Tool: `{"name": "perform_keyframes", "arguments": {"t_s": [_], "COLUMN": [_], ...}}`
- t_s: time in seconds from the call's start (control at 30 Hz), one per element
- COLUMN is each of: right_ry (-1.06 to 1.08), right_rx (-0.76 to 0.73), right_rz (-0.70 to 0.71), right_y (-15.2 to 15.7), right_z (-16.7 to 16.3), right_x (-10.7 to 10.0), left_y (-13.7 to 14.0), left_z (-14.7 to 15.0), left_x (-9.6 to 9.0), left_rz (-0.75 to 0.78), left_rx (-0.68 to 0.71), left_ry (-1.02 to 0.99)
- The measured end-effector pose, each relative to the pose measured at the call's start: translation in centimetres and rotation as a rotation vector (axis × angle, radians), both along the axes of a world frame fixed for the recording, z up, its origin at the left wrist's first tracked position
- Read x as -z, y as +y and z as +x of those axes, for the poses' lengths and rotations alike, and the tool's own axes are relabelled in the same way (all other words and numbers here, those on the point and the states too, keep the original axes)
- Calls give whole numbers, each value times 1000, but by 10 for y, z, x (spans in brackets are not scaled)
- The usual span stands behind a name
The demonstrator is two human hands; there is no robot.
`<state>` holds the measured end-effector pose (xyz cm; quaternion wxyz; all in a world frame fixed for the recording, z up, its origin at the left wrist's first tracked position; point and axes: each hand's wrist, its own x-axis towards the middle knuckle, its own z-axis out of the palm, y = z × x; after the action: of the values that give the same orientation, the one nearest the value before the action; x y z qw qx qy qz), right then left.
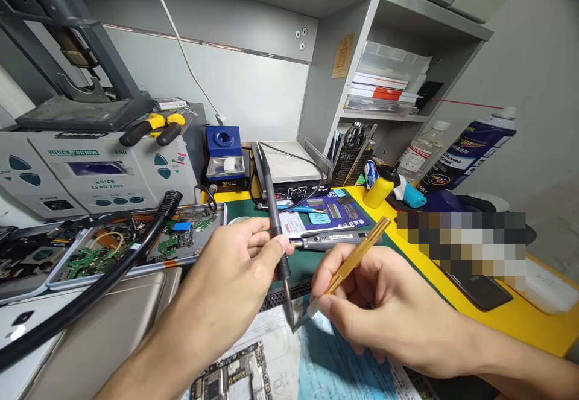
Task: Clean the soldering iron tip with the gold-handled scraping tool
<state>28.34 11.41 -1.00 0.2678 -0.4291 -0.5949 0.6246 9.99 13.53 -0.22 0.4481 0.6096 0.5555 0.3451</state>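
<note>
My left hand (246, 273) is closed round the dark grip of a soldering iron (271, 198), whose tip points down. Between the thumb and fingers of my right hand (375, 297) is a slim pen-like tool with a gold handle (362, 248); its thin dark end meets the iron's tip or lies very near it. I cannot tell exactly what kind of tool it is. Both tips hover over or rest near a white and blue sheet (335, 352). Below and left of them lies a phone circuit board (235, 376), cut off by the bottom edge.
A hot-air station (99, 171) stands at left, its black hose (113, 273) crossing opened devices (149, 246). Behind my hands are a soldering station (227, 174), a heating plate (292, 168) and a grey pen-shaped tool (335, 241). Bottles, including a yellow one (379, 192), and a spray can (468, 149) stand at right.
</note>
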Motion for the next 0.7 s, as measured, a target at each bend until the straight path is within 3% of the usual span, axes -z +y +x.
{"name": "perform_keyframes", "arguments": {"t_s": [0.7], "right_ry": [-72], "right_rx": [4], "right_rz": [10], "right_y": [2], "right_z": [-2], "right_x": [-4], "left_y": [-2], "left_z": [-2], "left_x": [0], "left_rz": [-3], "left_rx": [7], "left_ry": [14]}}
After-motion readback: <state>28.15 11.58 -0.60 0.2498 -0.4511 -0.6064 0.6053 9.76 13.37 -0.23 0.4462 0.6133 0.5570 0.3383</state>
